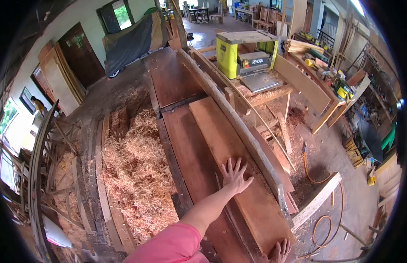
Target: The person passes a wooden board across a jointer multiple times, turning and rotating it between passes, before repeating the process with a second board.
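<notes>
A long reddish-brown wooden board [225,142] lies flat on the workbench, running away from me along a raised timber rail [238,118]. My left hand [235,177] rests palm down on its upper face, fingers spread and thumb out to the right. At the board's near right end is my right hand [280,252], partly cut off by the bottom of the view. Its visible fingers are apart and touch the wood near the edge. Beneath and left of the board is the dark, smooth bench surface [186,140].
A green Ryobi thickness planer [247,57] stands on a wooden stand beyond the rail. Wood shavings [137,171] are heaped left of the bench. An orange hose [330,236] curls on the floor at right. Another person [38,106] is at far left.
</notes>
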A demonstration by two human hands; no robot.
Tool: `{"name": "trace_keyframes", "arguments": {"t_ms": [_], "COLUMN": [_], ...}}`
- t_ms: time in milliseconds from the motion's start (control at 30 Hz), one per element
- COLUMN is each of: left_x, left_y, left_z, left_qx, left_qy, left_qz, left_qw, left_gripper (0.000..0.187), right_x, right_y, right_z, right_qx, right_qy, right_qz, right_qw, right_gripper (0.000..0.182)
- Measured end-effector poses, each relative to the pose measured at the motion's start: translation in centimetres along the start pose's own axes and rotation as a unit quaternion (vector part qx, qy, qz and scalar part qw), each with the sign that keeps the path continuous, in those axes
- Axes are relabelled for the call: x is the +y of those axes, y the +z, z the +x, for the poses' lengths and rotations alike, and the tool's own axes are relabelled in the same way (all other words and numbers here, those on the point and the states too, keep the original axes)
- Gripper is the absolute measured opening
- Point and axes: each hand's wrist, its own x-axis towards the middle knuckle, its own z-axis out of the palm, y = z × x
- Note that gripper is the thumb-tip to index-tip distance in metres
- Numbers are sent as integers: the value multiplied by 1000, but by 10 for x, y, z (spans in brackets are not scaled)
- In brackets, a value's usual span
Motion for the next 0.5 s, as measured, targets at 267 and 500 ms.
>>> {"name": "trace_keyframes", "arguments": {"t_ms": [267,500], "left_x": [-30,-62], "left_y": [-15,-25], "left_z": [37,75], "left_qx": [-1,13], "left_qy": [3,3], "left_qz": [4,-5], "left_qw": [1000,1000], "left_gripper": [89,92], "right_x": [-4,-41], "right_y": [27,26], "right_z": [44,99], "right_qx": [-17,-22], "right_qy": [-43,-41], "right_qz": [31,46], "right_qw": [998,998], "right_gripper": [70,68]}}
